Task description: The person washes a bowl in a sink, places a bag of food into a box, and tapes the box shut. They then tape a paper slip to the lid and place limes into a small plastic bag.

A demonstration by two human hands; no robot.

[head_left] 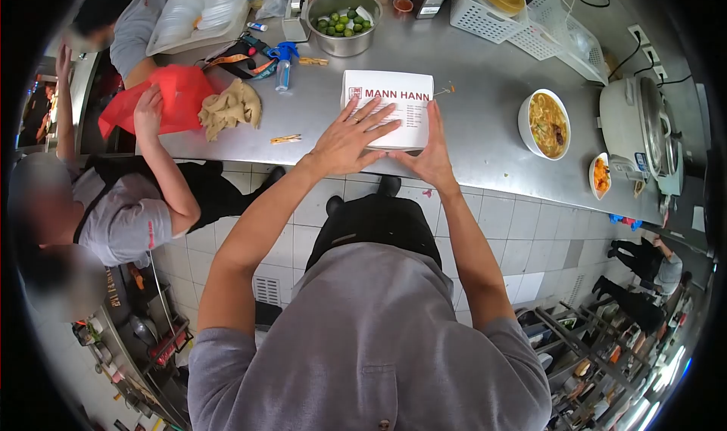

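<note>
Centre frame, on the steel bench [469, 128]: white cardboard takeaway box [388, 107], lid down and flat. Left hand [350, 137] lies open on the box's lower-left corner, fingers spread across the lid, a ring visible. Right hand [430, 152] presses the right edge and lower-right corner, thumb up the side. Neither hand is clenched; both are flat on the box, pressing rather than lifting.

Progress, as I read it: box looks closed, lid seated, so the closing step is at or near done. Can't tell what's inside, or whether any tab is locked. Box sits near the bench's front edge, not bagged, not moved off.

Readable text: red print on the lid, "MANN HANN", with a small red square logo to its left. Below it, columns of small red text, too fine to read.

Around it:
- right of frame: white round bowl of orange noodle soup [545, 123], uncovered; small white dish of orange food [600, 176] just beyond; white rice cooker [641, 134] at the right edge
- upper centre: steel bowl of green limes [344, 22]
- upper right: white perforated plastic baskets [522, 14]
- left of frame: co-worker's hand [148, 107] on a red plastic bag [168, 96], with a crumpled beige cloth [232, 107] touching the bag
</note>
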